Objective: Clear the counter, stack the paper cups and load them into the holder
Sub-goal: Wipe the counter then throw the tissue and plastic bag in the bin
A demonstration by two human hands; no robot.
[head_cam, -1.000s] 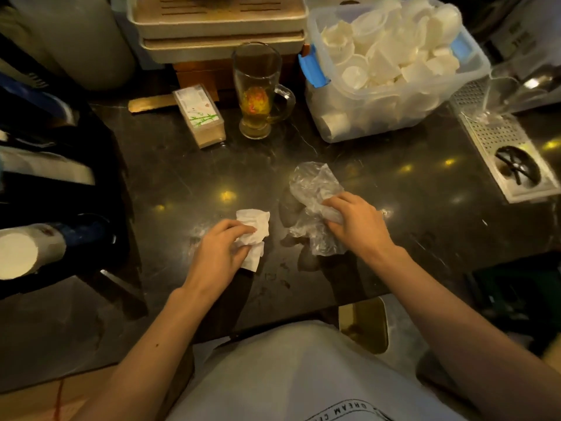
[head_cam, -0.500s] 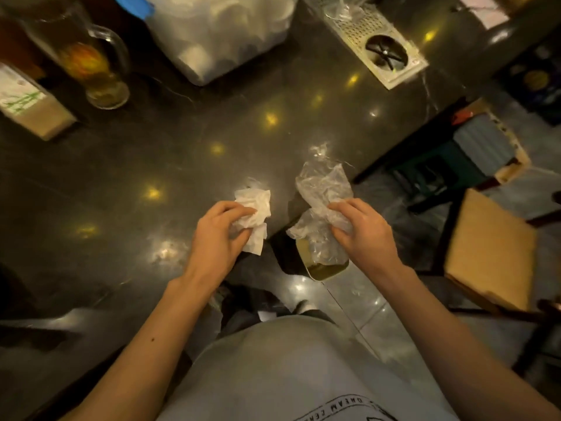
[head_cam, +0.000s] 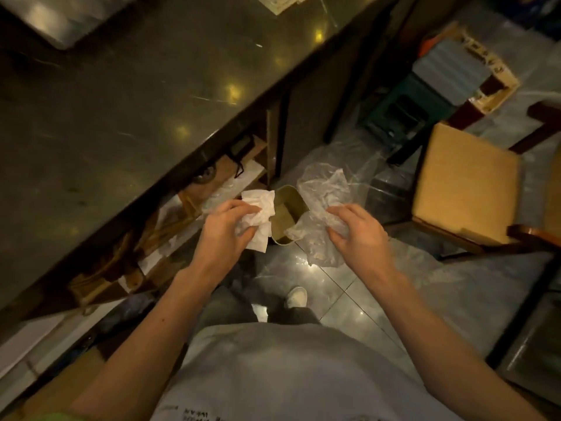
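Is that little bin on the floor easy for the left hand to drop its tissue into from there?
Probably yes. The left hand holds the tissue right beside the open bin, with nothing between them. The bag in the right hand overlaps the bin's far edge but leaves most of the opening free.

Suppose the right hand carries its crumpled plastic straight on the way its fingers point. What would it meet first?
Probably the open bin on the floor: the right hand, holding the plastic, points toward it. Depth is unclear, so it may pass above the rim.
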